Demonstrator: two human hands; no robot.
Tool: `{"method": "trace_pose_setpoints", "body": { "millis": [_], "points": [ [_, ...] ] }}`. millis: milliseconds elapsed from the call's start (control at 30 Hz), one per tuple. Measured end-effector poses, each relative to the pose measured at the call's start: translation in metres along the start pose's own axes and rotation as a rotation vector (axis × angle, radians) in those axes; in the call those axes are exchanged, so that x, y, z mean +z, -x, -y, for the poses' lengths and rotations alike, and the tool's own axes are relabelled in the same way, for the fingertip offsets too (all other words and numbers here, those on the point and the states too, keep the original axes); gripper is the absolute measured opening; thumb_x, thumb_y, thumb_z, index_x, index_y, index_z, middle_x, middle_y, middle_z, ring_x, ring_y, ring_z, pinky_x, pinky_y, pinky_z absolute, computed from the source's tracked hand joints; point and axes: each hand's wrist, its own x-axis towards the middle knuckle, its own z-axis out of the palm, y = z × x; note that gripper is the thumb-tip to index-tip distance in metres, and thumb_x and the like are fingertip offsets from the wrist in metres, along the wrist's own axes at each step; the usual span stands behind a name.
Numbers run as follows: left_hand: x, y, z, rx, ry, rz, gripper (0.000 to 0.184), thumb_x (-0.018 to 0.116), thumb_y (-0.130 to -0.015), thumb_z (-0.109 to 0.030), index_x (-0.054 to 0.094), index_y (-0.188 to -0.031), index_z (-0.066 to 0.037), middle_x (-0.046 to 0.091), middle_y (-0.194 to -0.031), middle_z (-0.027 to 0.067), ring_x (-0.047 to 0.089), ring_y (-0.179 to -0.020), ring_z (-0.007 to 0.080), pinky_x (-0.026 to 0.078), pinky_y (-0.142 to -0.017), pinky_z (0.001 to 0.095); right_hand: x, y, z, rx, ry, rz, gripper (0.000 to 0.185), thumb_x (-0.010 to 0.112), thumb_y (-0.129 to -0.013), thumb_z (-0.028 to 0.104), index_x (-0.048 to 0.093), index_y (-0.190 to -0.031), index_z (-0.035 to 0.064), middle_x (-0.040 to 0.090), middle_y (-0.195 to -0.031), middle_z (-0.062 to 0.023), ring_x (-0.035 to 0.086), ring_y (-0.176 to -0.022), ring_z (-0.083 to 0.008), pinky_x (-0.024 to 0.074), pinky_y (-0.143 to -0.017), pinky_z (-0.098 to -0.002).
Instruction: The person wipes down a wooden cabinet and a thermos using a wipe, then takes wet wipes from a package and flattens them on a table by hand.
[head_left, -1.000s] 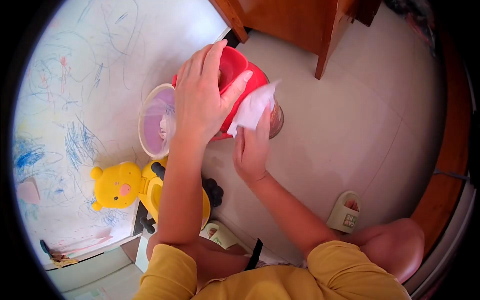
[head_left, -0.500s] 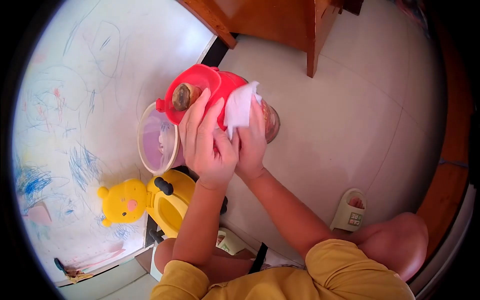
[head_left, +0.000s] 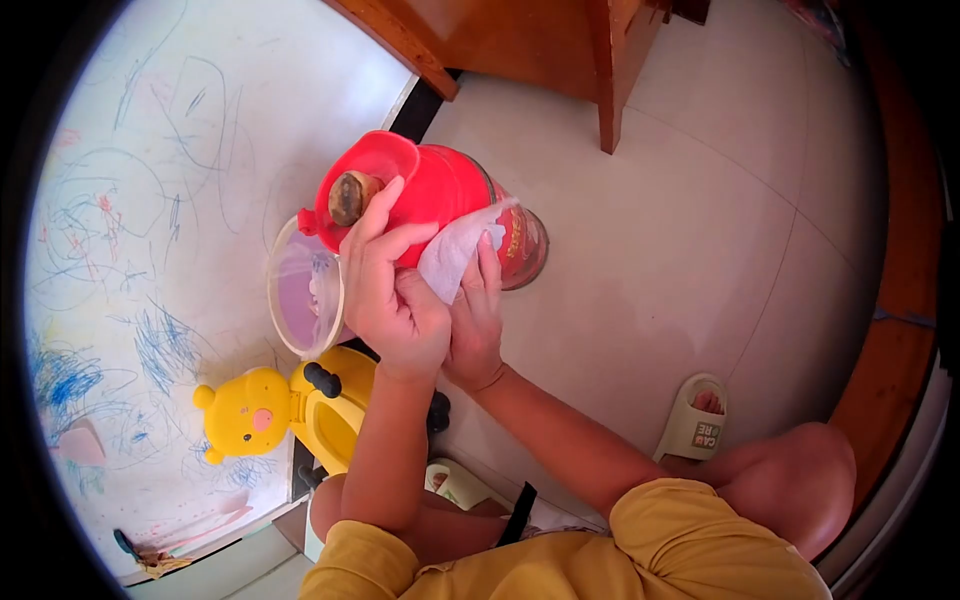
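Observation:
A red thermos flask leans at a slant, its cork stopper sitting in the wide red top at upper left. My left hand grips the flask near that top, with fingers spread along the red part and the thumb bent. Its palm side is hidden. In my right hand is a white tissue, pressed on the flask's side below the red shoulder. The two hands touch at the wrists' inner side, and the flask's handle cannot be made out behind them.
A pale bin with a liner stands left of the flask. Below it is a yellow bear-faced child's potty. A scribbled white wall rises at left, wooden furniture stands behind, and a slippered foot rests at right.
The tissue has shifted lower and left along the flask with my right hand, baring more of its patterned body. My left hand and the flask's top sit slightly further left in view.

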Motion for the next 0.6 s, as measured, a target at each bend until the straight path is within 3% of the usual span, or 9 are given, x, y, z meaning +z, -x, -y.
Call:
{"method": "trace_pose_setpoints", "body": {
  "millis": [167, 200, 233, 333, 400, 433, 500, 567, 600],
  "points": [
    [-0.003, 0.001, 0.006, -0.054, 0.124, -0.023, 0.033, 0.033, -0.071, 0.015, 0.054, -0.093, 0.001, 0.057, -0.125, 0.0236, 0.058, -0.107, 0.0235, 0.045, -0.091, 0.0296, -0.013, -0.047, 0.007, 0.019, 0.044, 0.029, 0.018, 0.052, -0.086, 0.003, 0.056, -0.098, -0.0099, 0.039, -0.138, -0.0296, 0.033, -0.128, -0.0511, 0.0321, -0.103, -0.0569],
    [-0.004, 0.001, 0.005, -0.072, 0.158, -0.023, 0.034, 0.033, -0.071, 0.015, 0.054, -0.094, 0.001, 0.057, -0.126, 0.0238, 0.058, -0.107, 0.0232, 0.045, -0.091, 0.0296, -0.011, -0.061, 0.003, 0.074, 0.01, 0.0, 0.017, 0.051, -0.086, 0.002, 0.057, -0.099, -0.0064, 0.049, -0.129, -0.028, 0.041, -0.123, -0.0458, 0.0332, -0.104, -0.0524],
    [-0.006, 0.001, 0.004, -0.067, 0.158, -0.025, 0.034, 0.033, -0.071, 0.015, 0.054, -0.094, 0.001, 0.057, -0.126, 0.0238, 0.058, -0.107, 0.0232, 0.045, -0.091, 0.0296, -0.014, -0.074, 0.001, 0.071, 0.009, -0.003, 0.017, 0.051, -0.086, 0.002, 0.057, -0.099, -0.0064, 0.049, -0.129, -0.028, 0.041, -0.123, -0.0458, 0.0332, -0.104, -0.0524],
    [-0.013, -0.001, -0.004, -0.068, 0.119, 0.001, 0.035, 0.033, -0.071, 0.016, 0.054, -0.096, 0.003, 0.059, -0.121, 0.0242, 0.059, -0.105, 0.0226, 0.046, -0.09, 0.0293, -0.038, -0.109, -0.01, 0.625, -0.5, 0.085, 0.024, 0.046, -0.092, 0.004, 0.059, -0.111, -0.0014, 0.062, -0.113, -0.0168, 0.057, -0.108, -0.0292, 0.0414, -0.098, -0.0417],
    [-0.012, 0.003, -0.015, -0.023, 0.168, -0.075, 0.032, 0.036, -0.071, 0.016, 0.056, -0.093, 0.003, 0.062, -0.112, 0.0211, 0.062, -0.096, 0.024, 0.049, -0.084, 0.0289, -0.064, -0.122, -0.003, 0.994, -0.849, -0.043, 0.031, 0.043, -0.095, 0.007, 0.056, -0.122, -0.0002, 0.063, -0.111, -0.0104, 0.06, -0.102, -0.0195, 0.0476, -0.09, -0.0338],
    [-0.01, 0.007, -0.021, 0.011, 0.22, -0.146, 0.03, 0.04, -0.071, 0.017, 0.058, -0.09, 0.003, 0.066, -0.103, 0.018, 0.064, -0.087, 0.0255, 0.051, -0.077, 0.0284, -0.071, -0.121, -0.009, 0.993, -0.846, -0.042, 0.031, 0.043, -0.095, 0.007, 0.056, -0.122, -0.0002, 0.063, -0.111, -0.0104, 0.06, -0.102, -0.0195, 0.0476, -0.09, -0.0338],
    [-0.009, 0.016, -0.029, -0.062, 0.281, -0.114, 0.027, 0.043, -0.072, 0.016, 0.06, -0.088, 0.003, 0.067, -0.092, 0.0144, 0.065, -0.078, 0.0212, 0.051, -0.071, 0.026, -0.081, -0.115, -0.024, 0.924, -1.359, -0.078, 0.035, 0.043, -0.092, 0.008, 0.053, -0.124, -0.0019, 0.061, -0.115, -0.0125, 0.059, -0.104, -0.0225, 0.0475, -0.091, -0.0347],
    [-0.006, 0.023, -0.03, -0.344, 0.251, 0.119, 0.022, 0.049, -0.075, 0.013, 0.062, -0.09, 0.003, 0.066, -0.085, 0.012, 0.065, -0.075, 0.017, 0.051, -0.068, 0.0251, -0.086, -0.106, -0.041, 0.932, -1.432, -0.038, 0.039, 0.043, -0.091, 0.01, 0.049, -0.127, -0.0039, 0.058, -0.12, -0.0136, 0.058, -0.107, -0.0247, 0.0467, -0.093, -0.0362],
    [-0.003, 0.023, -0.03, -0.383, 0.252, 0.1, 0.017, 0.053, -0.08, 0.009, 0.062, -0.092, 0.003, 0.066, -0.082, 0.0094, 0.064, -0.074, 0.0135, 0.052, -0.068, 0.0253, -0.087, -0.105, -0.045, 0.949, -1.54, -0.026, 0.041, 0.043, -0.09, 0.011, 0.047, -0.128, -0.0037, 0.058, -0.121, -0.0144, 0.058, -0.108, -0.0256, 0.0461, -0.095, -0.0371]
  ]
}}
